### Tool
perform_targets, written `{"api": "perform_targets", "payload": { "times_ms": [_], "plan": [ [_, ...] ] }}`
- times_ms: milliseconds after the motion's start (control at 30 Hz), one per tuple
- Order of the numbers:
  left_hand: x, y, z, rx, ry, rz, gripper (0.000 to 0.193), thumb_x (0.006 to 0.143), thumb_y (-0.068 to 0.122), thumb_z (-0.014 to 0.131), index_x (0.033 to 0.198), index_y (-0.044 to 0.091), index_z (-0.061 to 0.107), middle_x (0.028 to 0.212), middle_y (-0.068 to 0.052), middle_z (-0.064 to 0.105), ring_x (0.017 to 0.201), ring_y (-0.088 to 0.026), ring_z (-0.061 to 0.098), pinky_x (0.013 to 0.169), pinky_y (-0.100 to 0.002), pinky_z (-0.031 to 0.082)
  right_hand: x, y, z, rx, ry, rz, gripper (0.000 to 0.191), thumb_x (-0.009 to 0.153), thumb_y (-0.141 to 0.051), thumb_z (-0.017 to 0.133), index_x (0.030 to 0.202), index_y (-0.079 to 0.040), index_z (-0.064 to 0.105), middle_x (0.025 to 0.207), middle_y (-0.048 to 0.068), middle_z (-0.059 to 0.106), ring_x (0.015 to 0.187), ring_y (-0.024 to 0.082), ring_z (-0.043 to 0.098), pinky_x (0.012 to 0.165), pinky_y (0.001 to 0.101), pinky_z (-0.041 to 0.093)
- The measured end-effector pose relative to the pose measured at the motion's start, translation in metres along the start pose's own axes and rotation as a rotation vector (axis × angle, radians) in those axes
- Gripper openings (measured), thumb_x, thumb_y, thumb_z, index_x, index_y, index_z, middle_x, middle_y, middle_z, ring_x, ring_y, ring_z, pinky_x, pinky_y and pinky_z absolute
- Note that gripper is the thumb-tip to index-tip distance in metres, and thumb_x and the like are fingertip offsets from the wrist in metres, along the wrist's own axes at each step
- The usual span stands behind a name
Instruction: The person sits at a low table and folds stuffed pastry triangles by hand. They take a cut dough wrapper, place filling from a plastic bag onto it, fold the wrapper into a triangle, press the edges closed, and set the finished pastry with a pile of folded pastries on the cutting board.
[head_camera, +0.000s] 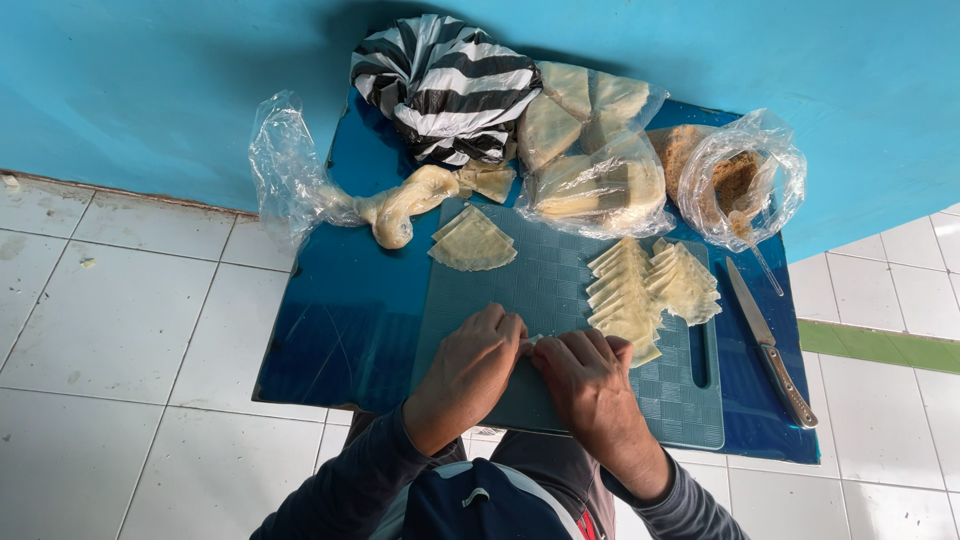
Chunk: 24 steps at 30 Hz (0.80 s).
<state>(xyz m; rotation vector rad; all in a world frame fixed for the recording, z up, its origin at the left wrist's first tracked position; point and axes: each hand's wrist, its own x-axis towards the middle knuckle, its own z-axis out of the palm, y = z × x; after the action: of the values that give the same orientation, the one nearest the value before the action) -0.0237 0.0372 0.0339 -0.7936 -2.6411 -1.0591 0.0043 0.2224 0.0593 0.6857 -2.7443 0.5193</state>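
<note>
While both hands met at the near edge of the cutting board (560, 300), the left hand (470, 365) and right hand (590, 375) pinched a small pale dough piece (532, 341) between fingertips — mostly hidden. Folded dough stack (640, 295) lay just right (knife (768, 343) further right, off the board).

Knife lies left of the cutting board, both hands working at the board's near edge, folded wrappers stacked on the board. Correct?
Not quite: the head view shows the knife right of the cutting board. The left hand and right hand do work at its near edge, and folded wrappers are stacked on it.
</note>
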Motion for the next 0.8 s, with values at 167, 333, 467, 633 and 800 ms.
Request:
{"api": "perform_targets", "payload": {
  "times_ms": [167, 333, 467, 633, 800],
  "plan": [
    [0.000, 0.004, 0.002, 0.003, 0.095, -0.006, 0.010, 0.098, 0.009, 0.066, 0.096, 0.000, 0.060, 0.091, -0.012, 0.057, 0.081, -0.025, 0.065, 0.065, -0.036, 0.056, 0.004, -0.002, 0.003, -0.069, 0.081, -0.027, 0.023, 0.090, -0.013, 0.069, 0.112, -0.013, 0.069, 0.097, 0.006, 0.067, 0.093, 0.022, 0.063, 0.086, 0.0390, 0.037],
    [0.003, 0.007, 0.007, 0.120, 0.099, -0.026, 0.009, 0.096, 0.007, 0.065, 0.096, 0.000, 0.059, 0.090, -0.012, 0.056, 0.082, -0.024, 0.065, 0.066, -0.035, 0.057, -0.013, -0.015, 0.001, -0.264, 0.097, -0.070, 0.039, 0.090, -0.012, 0.068, 0.127, -0.003, 0.066, 0.118, 0.009, 0.071, 0.107, 0.022, 0.065, 0.096, 0.0418, 0.038],
    [0.006, 0.008, 0.011, 0.132, 0.138, -0.049, 0.010, 0.098, 0.006, 0.064, 0.096, 0.000, 0.057, 0.090, -0.013, 0.056, 0.081, -0.026, 0.065, 0.066, -0.036, 0.057, -0.015, -0.020, 0.005, -0.378, 0.070, -0.046, 0.043, 0.093, -0.020, 0.068, 0.133, -0.005, 0.065, 0.130, 0.007, 0.069, 0.125, 0.022, 0.060, 0.102, 0.0482, 0.033],
    [0.005, 0.003, 0.005, -0.115, 0.270, -0.079, 0.008, 0.103, 0.006, 0.059, 0.105, -0.001, 0.056, 0.096, -0.017, 0.058, 0.080, -0.031, 0.067, 0.064, -0.038, 0.056, 0.007, -0.007, 0.016, -0.350, 0.051, -0.008, 0.053, 0.094, -0.036, 0.069, 0.136, -0.004, 0.063, 0.137, 0.010, 0.066, 0.141, 0.023, 0.047, 0.115, 0.0554, 0.024],
    [0.005, 0.003, -0.001, -0.211, 0.310, -0.088, 0.010, 0.106, 0.007, 0.055, 0.110, -0.002, 0.056, 0.100, -0.018, 0.060, 0.083, -0.031, 0.069, 0.064, -0.037, 0.057, -0.012, -0.016, 0.006, -0.297, -0.001, -0.007, 0.058, 0.090, -0.039, 0.069, 0.137, -0.006, 0.061, 0.141, 0.010, 0.062, 0.144, 0.023, 0.043, 0.115, 0.0605, 0.019]
  ]
}}
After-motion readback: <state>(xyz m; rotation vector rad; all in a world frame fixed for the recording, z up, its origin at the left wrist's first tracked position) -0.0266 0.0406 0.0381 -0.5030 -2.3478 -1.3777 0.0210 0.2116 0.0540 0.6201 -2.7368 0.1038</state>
